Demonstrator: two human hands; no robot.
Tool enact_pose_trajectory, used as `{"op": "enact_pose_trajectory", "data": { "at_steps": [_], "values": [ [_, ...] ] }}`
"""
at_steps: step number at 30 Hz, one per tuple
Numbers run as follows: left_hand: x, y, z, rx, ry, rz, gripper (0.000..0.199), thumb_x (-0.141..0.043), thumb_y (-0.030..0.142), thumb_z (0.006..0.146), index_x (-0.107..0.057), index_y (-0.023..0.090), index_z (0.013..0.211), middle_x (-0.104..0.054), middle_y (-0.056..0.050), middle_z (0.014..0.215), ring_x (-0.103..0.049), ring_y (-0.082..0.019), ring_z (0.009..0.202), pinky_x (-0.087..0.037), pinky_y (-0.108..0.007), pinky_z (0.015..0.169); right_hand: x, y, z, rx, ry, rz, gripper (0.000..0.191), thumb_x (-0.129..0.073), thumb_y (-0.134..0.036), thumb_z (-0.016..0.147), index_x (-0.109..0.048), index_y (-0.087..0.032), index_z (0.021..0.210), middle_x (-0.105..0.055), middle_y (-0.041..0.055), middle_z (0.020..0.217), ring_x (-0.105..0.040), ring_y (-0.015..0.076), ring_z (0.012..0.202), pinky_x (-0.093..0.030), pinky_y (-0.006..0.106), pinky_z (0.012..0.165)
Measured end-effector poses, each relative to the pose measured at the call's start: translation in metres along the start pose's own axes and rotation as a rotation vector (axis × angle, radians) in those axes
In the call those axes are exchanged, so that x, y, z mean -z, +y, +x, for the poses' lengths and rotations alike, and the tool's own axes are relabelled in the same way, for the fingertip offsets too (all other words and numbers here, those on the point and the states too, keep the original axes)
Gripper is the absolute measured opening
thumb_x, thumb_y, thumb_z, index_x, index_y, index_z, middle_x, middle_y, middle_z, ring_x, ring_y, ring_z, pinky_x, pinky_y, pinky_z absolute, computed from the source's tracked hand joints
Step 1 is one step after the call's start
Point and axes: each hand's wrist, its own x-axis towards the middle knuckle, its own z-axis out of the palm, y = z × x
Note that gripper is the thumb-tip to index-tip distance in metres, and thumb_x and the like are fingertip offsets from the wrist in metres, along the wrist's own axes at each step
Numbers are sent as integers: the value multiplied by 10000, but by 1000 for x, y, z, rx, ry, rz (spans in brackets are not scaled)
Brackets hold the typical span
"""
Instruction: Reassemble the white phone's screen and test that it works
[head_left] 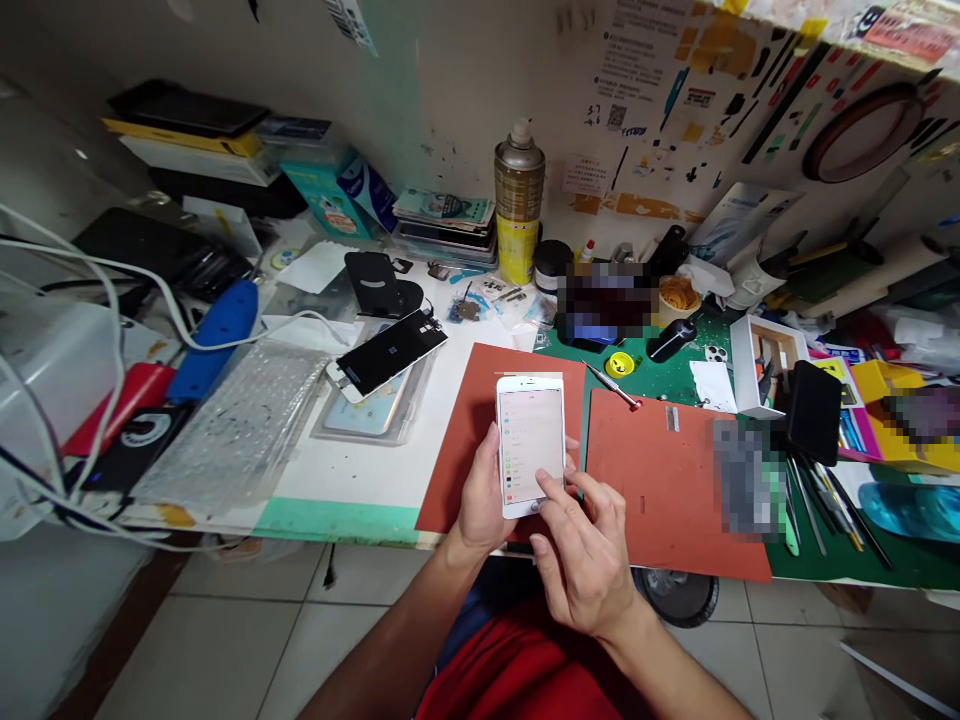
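White phone (529, 440), its lit screen showing a list, is held up over the near right part of a red-brown mat. Directions run from it, with 12 o'clock toward the wall. The workbench (345, 475) spreads all around, and a green mat (817, 568) covers its 2-to-4 o'clock side. The red-brown mat (457, 450) under the phone reaches out toward 9 o'clock; a second red-brown mat (667, 490) lies toward 3 to 4. A spray can (519, 210) stands upright at 12, near the wall. The left hand (484, 490), at 8, clasps the phone, thumb along one edge, fingertips showing past the other. The right hand (589, 550), at 5, holds nothing: fingers loosely spread, thumb apart, index fingertip at the lower screen; whether it touches the glass I cannot tell. At 10 lies a loose display panel (394, 352), black with white ends, tilted. At 2, a screwdriver (615, 385) lies just beside a smaller yellow cap (620, 365).
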Motion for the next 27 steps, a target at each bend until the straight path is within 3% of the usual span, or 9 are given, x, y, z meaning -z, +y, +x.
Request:
{"op": "enact_pose_trajectory", "data": {
  "at_steps": [4,11,27],
  "values": [
    [1,0,0,2,5,-18,644,-373,592,1025,-701,92,1263,-765,-197,1131,-734,-318,951,-586,-428,846,-2,0,1,-66,18,-28,299,-515,-203,980,-615,-148,1256,-649,130,1443,-537,357,1324,-448,484,1011],
    [0,0,0,11,-17,-27,672,-368,609,1021,-728,74,1210,-768,-198,1091,-730,-310,926,-582,-428,863,-5,-2,-3,1,40,16,282,-555,-158,956,-638,-138,1225,-689,119,1388,-572,343,1263,-462,489,992],
    [1,0,-1,14,-7,-32,649,-386,601,1022,-725,89,1231,-770,-189,1114,-732,-296,926,-581,-416,874,-5,-2,0,-42,38,-19,276,-559,-175,966,-637,-145,1229,-675,118,1412,-548,353,1286,-434,494,1007]
  ]
}}
